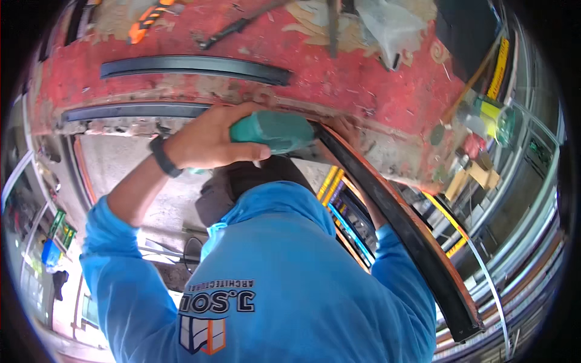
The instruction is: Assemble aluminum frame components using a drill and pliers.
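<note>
My left hand (209, 138), with a black band at the wrist, is wrapped round a teal-green power tool (275, 130) at the bench's near edge. The tool's exact kind does not show. Its right end meets the upper end of a long black profile (399, 224) with an orange-brown edge. That profile slants down to the lower right, past my right arm. Beyond its upper end, my right hand (347, 130) is blurred and partly hidden, with its fingers closed about the profile. A dark grey strip (136, 111) lies along the bench edge beside my left hand.
Another dark grey strip (193, 66) lies on the worn red bench (375, 91). Farther back are an orange-and-black tool (148, 21), a dark-handled tool (233, 28) and a clear plastic bag (392, 27). Long profiles (520, 272) are stacked at the right, near wood blocks (478, 176).
</note>
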A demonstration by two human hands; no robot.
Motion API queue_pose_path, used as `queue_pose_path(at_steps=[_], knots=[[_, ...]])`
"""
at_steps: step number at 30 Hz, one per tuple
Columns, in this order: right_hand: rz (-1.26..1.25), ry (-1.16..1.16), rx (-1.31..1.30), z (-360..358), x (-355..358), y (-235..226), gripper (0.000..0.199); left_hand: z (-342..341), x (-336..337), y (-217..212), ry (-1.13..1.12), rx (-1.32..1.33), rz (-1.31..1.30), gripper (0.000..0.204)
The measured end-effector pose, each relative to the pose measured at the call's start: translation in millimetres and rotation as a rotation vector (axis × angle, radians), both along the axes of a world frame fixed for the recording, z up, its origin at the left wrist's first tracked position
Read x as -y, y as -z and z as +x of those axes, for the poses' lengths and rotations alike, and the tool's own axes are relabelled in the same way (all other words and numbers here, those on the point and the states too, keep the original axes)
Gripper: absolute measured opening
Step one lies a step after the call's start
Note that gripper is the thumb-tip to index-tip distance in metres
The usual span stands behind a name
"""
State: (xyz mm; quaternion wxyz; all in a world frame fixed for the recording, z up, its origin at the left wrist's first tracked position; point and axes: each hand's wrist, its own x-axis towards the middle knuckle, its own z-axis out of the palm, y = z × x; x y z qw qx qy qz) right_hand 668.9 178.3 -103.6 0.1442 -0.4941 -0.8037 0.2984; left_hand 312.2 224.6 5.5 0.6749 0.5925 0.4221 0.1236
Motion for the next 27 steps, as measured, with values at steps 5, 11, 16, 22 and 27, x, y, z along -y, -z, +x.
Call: queue_pose_path(at_steps=[5, 11, 16, 22, 27], knots=[[0.066, -0.031, 0.100, 12.4, 12.4, 11.9, 0.038, -63.0, 19.5, -26.1, -0.359, 0.248, -0.597, 0.064], [0.226, -0.159, 0.210, 4.3, -1.3, 2.5, 0.033, -176.1, 77.3, -83.1, -0.900, 0.883, -0.435, 0.092], [-0.021, -0.084, 0.170, -0.5, 1.9, -28.6, 0.030, -260.0, 7.5, -95.6, -0.924, -0.232, 0.327, 0.088], [-0.030, 0.220, 0.169, -11.7, 26.5, -17.4, 0.032, -435.1, -64.2, 55.5, -0.596, -1.168, 0.680, 0.102], [-0.110, 0.319, 0.006, -35.3, 18.7, -19.6, 0.032, -490.0, -56.0, 130.4, -0.678, -1.271, 0.647, 0.104]])
